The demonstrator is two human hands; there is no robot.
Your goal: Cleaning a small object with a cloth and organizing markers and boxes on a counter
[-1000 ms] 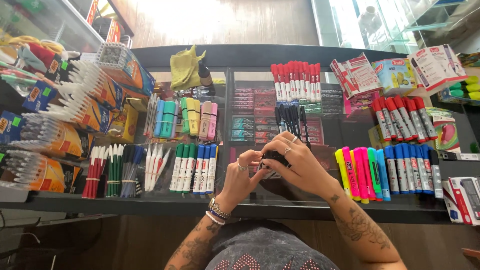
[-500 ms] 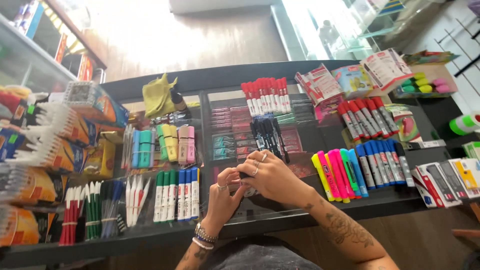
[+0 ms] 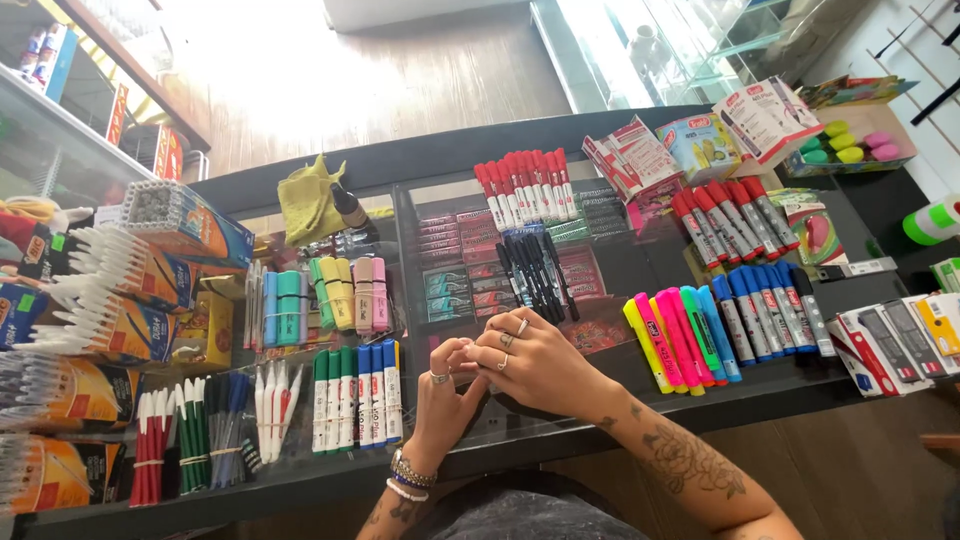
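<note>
i am standing at the long black glass-topped counter [image 3: 600,425], which is stretching across the whole view with stationery lying all over it. to my far left, orange and blue boxes of white-capped pens [image 3: 110,320] are sitting stacked in a leaning pile. just right of my hands, a row of neon highlighters in yellow, pink, green and blue [image 3: 680,338] is lying side by side, with blue-capped white markers [image 3: 770,310] beside them. further back, a row of red-capped white markers [image 3: 525,188] is lying above a cluster of black pens [image 3: 535,275]. on my left, green and blue thick markers [image 3: 358,395] are lying near the counter's front edge.

my right hand [image 3: 545,365], wearing rings, is curling over the fingertips of my left hand [image 3: 445,395], and the two are touching above the glass, in the middle of the counter. both are pinching together, but whatever small thing is sitting between them is hidden by my fingers, so i cannot tell what they are gripping. beaded bracelets [image 3: 408,475] are circling my left wrist.
</note>
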